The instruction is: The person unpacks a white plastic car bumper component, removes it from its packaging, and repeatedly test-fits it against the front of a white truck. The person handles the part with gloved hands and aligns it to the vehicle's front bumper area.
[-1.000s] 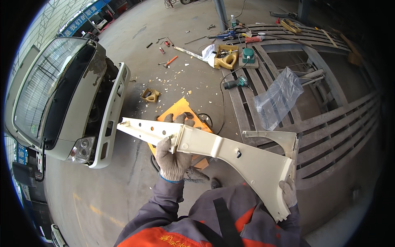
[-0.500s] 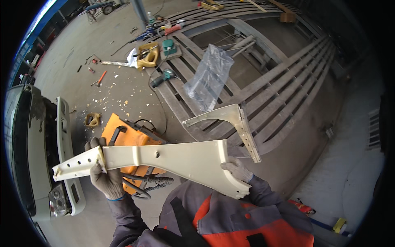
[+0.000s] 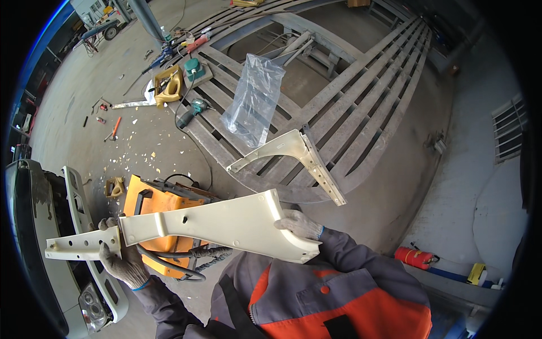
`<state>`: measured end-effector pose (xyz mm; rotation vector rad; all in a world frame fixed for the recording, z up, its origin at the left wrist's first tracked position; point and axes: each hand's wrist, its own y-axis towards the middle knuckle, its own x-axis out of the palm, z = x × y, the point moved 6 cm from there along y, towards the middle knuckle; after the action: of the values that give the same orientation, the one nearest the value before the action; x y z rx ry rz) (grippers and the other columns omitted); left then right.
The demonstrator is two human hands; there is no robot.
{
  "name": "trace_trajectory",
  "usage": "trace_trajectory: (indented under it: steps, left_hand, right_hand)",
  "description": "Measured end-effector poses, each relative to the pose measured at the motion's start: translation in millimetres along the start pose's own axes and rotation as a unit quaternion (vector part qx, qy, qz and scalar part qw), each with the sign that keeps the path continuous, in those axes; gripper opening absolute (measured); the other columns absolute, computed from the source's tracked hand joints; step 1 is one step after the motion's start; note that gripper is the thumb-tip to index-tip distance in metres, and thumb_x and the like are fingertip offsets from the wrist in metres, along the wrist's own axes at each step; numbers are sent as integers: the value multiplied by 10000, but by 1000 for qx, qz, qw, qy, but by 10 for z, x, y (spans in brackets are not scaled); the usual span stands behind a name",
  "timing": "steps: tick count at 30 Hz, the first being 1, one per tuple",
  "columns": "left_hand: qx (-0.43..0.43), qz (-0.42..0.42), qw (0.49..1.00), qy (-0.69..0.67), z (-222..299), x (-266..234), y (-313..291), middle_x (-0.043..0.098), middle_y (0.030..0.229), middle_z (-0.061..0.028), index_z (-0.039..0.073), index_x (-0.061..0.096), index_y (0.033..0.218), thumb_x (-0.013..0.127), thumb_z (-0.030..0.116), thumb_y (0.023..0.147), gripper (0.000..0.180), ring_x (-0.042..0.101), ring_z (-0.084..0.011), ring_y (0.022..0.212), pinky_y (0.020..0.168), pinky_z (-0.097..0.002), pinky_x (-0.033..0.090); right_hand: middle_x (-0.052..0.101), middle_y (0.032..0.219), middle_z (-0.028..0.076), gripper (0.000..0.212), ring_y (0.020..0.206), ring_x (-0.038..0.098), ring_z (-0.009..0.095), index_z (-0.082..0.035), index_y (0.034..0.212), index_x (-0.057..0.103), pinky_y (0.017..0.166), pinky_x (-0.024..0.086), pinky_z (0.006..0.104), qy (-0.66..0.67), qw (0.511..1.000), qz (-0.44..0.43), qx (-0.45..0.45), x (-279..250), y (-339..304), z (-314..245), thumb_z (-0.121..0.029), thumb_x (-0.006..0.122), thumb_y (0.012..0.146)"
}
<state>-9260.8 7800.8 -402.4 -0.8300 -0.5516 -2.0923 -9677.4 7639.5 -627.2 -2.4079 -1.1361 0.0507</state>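
Left fingers (image 3: 110, 222) are closed round a cream panel (image 3: 226, 220); right fingers (image 3: 288, 222) clasp its broad end.

From afar I see the held panel (image 3: 226, 223) before the machine (image 3: 161, 195), vehicle (image 3: 36, 226) at left, platform (image 3: 302, 195) beyond bearing a second panel (image 3: 296, 144) (a bag (image 3: 254, 99) just behind) and, farther left, a drill (image 3: 195, 110).

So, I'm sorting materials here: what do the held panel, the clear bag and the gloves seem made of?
Panel: probably painted sheet metal, going by its smooth, satin cream surface and folded edges, though moulded plastic is possible.
Bag: thin plastic film, glossy, see-through and wrinkled.
Gloves: likely knitted fabric; matt, greyish, with snug cuffs.
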Motion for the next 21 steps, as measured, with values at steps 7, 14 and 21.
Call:
trace_trajectory:
  steps: [7, 14, 21]
  left_hand:
    - [32, -61, 997, 18, -48, 154, 33, 533, 1155, -154, 18, 403, 1448, 600, 335, 957, 617, 570, -338, 1168, 1184, -649, 310]
    - [37, -45, 998, 29, -35, 94, 24, 530, 1123, -154, 7, 403, 1433, 600, 338, 949, 618, 577, -345, 1141, 1188, -648, 305]
    - [22, -17, 1000, -10, 12, 93, -14, 534, 1134, -156, -19, 409, 1398, 570, 366, 964, 602, 568, -355, 1144, 1189, -607, 329]
  right_hand:
    - [751, 1040, 115, 411, 976, 664, 137, 50, 1182, 700, 889, 525, 308, 20, 1000, -6, 0, 8, -33, -77, -315, 677, 993]
    - [752, 1070, 111, 403, 984, 674, 150, 44, 1187, 701, 892, 531, 310, -2, 1000, 2, 1, -4, -32, -10, -306, 682, 988]
    - [737, 1060, 113, 362, 954, 675, 156, 34, 1163, 700, 863, 536, 308, -39, 999, 11, -21, -29, -11, 8, -273, 686, 969]
